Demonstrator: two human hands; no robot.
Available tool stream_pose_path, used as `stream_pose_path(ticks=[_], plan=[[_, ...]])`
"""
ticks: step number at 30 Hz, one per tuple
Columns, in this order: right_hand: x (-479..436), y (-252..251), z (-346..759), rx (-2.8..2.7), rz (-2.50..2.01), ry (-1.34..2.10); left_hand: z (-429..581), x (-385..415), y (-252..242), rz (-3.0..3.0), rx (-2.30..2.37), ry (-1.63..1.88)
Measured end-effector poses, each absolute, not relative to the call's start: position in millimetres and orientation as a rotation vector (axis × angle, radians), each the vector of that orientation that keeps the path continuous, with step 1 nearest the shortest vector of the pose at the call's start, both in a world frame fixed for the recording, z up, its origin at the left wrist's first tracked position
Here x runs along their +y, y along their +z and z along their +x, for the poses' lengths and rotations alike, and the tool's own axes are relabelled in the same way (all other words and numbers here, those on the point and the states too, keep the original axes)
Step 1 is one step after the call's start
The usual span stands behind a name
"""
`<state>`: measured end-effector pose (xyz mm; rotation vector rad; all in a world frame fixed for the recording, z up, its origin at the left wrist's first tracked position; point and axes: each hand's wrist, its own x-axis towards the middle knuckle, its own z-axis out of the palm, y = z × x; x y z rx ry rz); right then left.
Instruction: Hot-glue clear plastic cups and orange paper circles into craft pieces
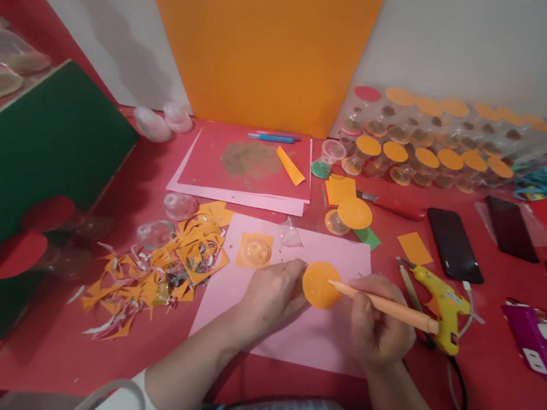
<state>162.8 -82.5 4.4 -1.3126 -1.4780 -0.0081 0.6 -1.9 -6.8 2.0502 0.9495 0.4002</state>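
Note:
My left hand (270, 299) is closed at the edge of a round orange paper disc (319, 291); whether something sits beneath the disc is hidden. In my right hand (380, 330) is a pale orange pen (394, 309), gripped like a writing tool, its tip at the disc's right part. Both hands are above a pink sheet of paper (311, 349). On that sheet, past my left hand, a clear plastic dome (257, 252) rests on an orange paper square (244, 259). A small clear plastic cone (290, 234) stands beside it.
Orange paper scraps (164, 273) are heaped at the left. On the right are a yellow glue gun (445, 304), a phone (454, 242) and a red-handled cutter (397, 208). Rows of clear hourglass shapes with orange discs (426, 158) line the back right. A green board (45, 143) stands left.

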Motion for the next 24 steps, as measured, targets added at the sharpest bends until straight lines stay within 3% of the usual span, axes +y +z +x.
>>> stream_pose_path(ticks=[24], plan=[[-82.3,8.0,163.0,-1.506,-1.261,-0.015,0.6,-0.6,-7.9,2.037,0.947,0.393]])
